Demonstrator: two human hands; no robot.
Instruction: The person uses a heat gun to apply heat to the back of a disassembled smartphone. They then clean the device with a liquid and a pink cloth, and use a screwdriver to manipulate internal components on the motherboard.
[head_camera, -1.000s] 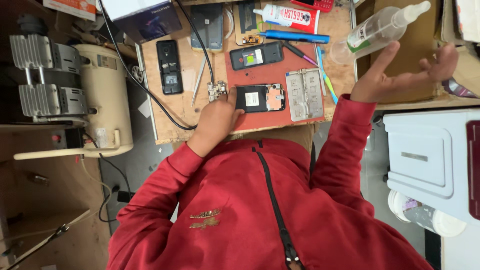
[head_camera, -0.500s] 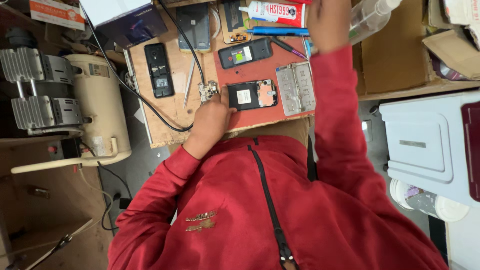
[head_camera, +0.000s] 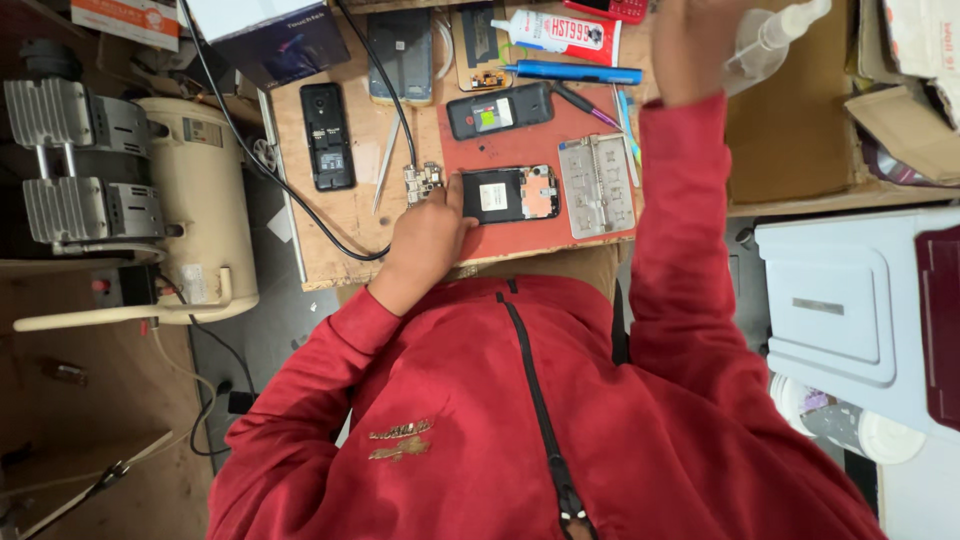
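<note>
My left hand (head_camera: 428, 238) rests on the wooden bench, its fingertips touching the left edge of an opened black phone (head_camera: 505, 195) with an orange part showing inside. That phone lies on a red mat (head_camera: 520, 238). A small metal circuit part (head_camera: 422, 182) sits just above the fingers. My right hand (head_camera: 700, 50) is raised at the far edge of the bench, closed around the lower part of a clear spray bottle (head_camera: 775, 32) whose nozzle points right. Both sleeves are red.
On the mat lie a grey metal phone frame (head_camera: 597, 185) and a second backless phone (head_camera: 500, 110). Beyond them are a blue pen (head_camera: 575, 72), a glue tube (head_camera: 560, 35), tweezers (head_camera: 385, 165) and a black phone (head_camera: 327, 135). A cream compressor (head_camera: 195, 200) stands left, a white box (head_camera: 850, 300) right.
My right hand swung from open at the right side to the bench's far edge and closed on the spray bottle. My left hand stayed at the opened phone.
</note>
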